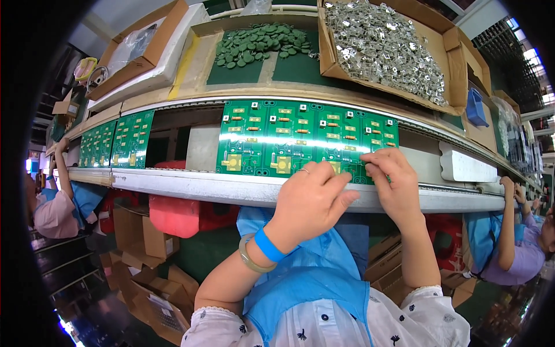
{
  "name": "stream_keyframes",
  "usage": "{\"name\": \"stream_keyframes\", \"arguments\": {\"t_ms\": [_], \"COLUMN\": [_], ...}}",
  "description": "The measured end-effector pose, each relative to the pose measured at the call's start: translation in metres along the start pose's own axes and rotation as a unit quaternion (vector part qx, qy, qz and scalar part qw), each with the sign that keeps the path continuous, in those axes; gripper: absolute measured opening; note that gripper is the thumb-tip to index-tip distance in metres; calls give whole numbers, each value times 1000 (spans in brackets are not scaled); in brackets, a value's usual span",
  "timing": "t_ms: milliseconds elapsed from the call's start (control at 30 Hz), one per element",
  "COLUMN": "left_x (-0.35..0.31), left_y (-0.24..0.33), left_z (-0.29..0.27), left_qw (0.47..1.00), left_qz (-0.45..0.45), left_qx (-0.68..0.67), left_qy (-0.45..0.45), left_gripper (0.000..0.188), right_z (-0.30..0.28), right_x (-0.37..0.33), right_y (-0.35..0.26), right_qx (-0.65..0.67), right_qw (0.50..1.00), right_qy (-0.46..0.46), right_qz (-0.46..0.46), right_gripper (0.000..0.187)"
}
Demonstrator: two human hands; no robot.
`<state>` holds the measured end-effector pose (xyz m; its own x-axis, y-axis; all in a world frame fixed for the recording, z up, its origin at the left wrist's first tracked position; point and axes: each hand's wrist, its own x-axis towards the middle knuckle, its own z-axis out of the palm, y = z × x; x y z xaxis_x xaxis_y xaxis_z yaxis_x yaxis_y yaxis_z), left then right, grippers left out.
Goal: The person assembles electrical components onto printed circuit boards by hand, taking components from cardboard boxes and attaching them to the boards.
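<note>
Two hands on one green circuit board (248, 147), which sits between the rails in front of the person. Left hand (315, 194): loosely curled over the board's near edge, thumb spread off the fingers; can't tell if it grips anything. Right hand (394, 176): thumb and index fingertips narrow, close together over the board's right part; can't tell if a part is between them.

Counts: 8 striped orange cylindrical parts (283, 120) visible on this board, 8 small black-and-white square parts (303, 107), 2 big yellow pads (283, 165) in full view. 2 more board sections (132, 140) further left along the line. Green discs (248, 49) and small metal parts (384, 49): one heap each, too many to count.

Board look: glossy green, repeating layout, yellow pads, bright glare band across the middle. Lies flat.

Surface: pale metal front rail (191, 182), white block (469, 166) to the right between the rails. Shelf behind carries the discs, plus a cardboard box (326, 61) holding the metal parts.

Room: co-workers seated left (55, 214) and right (517, 254), red stool (173, 215), opened cartons (130, 231) on a dark green floor.
</note>
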<state>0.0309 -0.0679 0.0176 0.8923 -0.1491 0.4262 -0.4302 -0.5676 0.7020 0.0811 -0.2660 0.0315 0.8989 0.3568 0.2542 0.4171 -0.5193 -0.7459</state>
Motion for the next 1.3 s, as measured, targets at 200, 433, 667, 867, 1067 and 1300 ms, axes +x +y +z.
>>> {"name": "stream_keyframes", "arguments": {"t_ms": [200,433,667,867,1067,1300], "left_x": [1,1,1,1,0,0], "left_y": [0,-6,-7,-8,-7,-8], "left_z": [7,9,10,10,10,12], "left_qw": [985,981,981,982,982,982], "left_qz": [41,56,64,64,64,68], "left_qx": [148,166,164,154,159,164], "left_qy": [-73,-88,-85,-92,-80,-63], "left_gripper": [41,44,46,45,45,43], "right_z": [11,9,13,16,12,11], "right_x": [4,11,13,14,17,21], "right_y": [5,-1,2,4,-5,-10], "right_qx": [-174,-217,-217,-211,-259,-289], "right_qw": [982,971,970,970,954,942], "right_qy": [-16,-51,-53,-44,-80,-108], "right_qz": [-67,-85,-94,-117,-129,-135], "right_gripper": [24,27,27,27,27,25]}}
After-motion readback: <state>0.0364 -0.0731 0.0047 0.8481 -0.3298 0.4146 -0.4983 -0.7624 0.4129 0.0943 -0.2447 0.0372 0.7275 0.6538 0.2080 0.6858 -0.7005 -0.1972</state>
